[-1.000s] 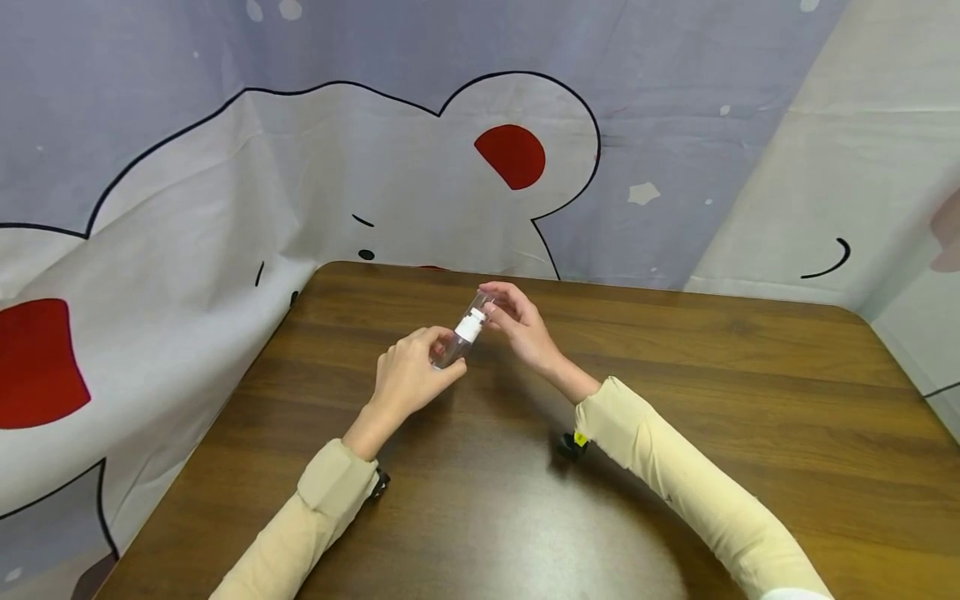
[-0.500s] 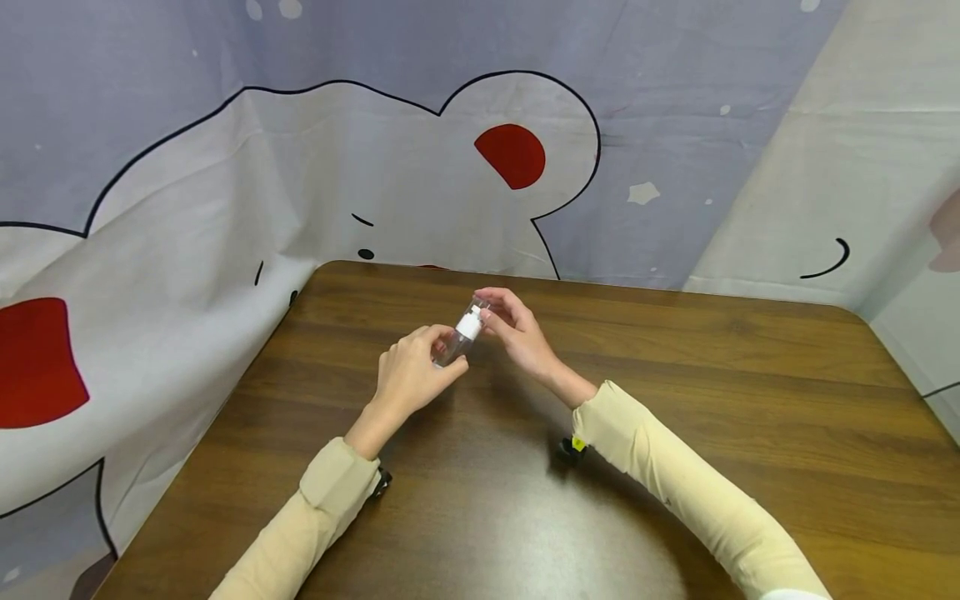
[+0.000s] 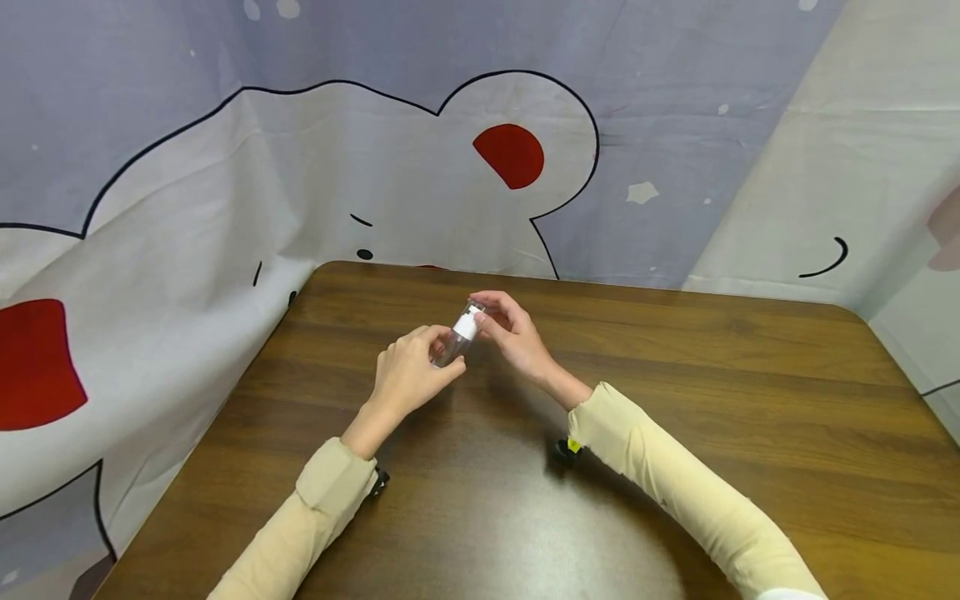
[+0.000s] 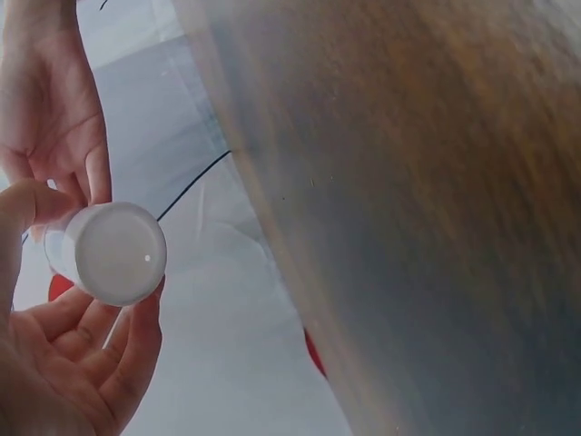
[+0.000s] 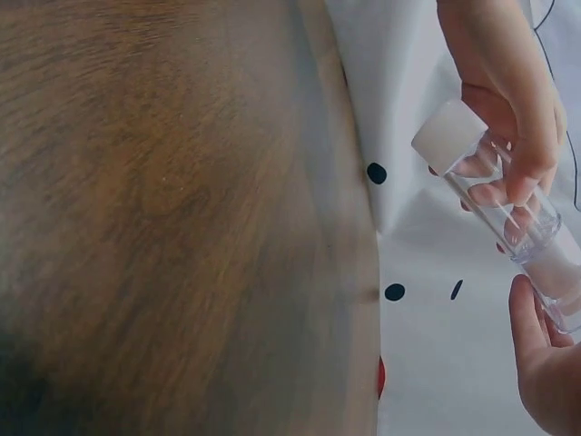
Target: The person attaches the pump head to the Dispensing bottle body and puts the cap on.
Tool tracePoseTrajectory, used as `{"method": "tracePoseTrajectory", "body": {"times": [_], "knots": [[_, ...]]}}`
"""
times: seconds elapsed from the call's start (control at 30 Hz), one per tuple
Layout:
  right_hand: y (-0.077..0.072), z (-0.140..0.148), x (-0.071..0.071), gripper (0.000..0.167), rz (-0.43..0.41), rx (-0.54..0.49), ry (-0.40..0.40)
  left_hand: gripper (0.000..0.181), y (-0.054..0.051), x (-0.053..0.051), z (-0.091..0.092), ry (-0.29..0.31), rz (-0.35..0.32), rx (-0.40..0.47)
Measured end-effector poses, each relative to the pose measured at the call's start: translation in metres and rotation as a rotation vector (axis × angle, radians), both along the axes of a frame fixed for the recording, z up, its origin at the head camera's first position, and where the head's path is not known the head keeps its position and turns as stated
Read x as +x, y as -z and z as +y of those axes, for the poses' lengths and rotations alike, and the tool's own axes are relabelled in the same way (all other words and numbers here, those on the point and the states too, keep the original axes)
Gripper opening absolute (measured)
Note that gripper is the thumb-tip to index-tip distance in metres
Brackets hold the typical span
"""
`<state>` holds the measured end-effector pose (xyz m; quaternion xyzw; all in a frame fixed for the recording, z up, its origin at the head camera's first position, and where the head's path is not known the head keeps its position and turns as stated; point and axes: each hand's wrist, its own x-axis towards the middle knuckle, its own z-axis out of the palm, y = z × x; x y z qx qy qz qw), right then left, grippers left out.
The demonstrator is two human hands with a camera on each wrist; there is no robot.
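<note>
Above the table, my left hand [image 3: 408, 373] grips the clear body of a small pump bottle, its thumb and fingers around it. The bottle leans, with its white pump collar [image 3: 466, 325] upward and to the right. Over the pump, my right hand [image 3: 519, 335] pinches a clear cap [image 5: 568, 318] between thumb and fingers. In the left wrist view the bottle's round white base [image 4: 121, 254] faces the camera. The right wrist view gives the transparent body [image 5: 495, 195] side on, and it looks empty. Fingers hide part of the cap.
A brown wood-grain table [image 3: 480, 500] lies under both hands. Behind it and at the left hangs a cloth [image 3: 360, 167] printed with cartoon shapes. Dark wrist cameras sit under both sleeves, the right one [image 3: 567, 451] with a yellow mark.
My right hand has moved down and left toward my left hand. The clear cap has slid further down over the white pump. The left hand has stayed almost still.
</note>
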<state>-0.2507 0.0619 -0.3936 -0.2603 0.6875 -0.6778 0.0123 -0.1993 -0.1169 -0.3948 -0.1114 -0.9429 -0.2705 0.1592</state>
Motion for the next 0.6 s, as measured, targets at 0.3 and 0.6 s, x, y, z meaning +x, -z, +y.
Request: {"method": "tracePoseTrajectory", "body": {"times": [0.3,0.6], "knots": [[-0.0009,-0.0005,-0.0052,0.029,0.015,0.008,-0.037,0.036,-0.0023,0.001,-0.0024,0.033,0.034,0.05],[0.0032,0.0007,-0.0066,0.024,0.063,-0.008,-0.068,0.037,-0.0026,0.0013,-0.0036,0.036,0.006,0.051]]}}
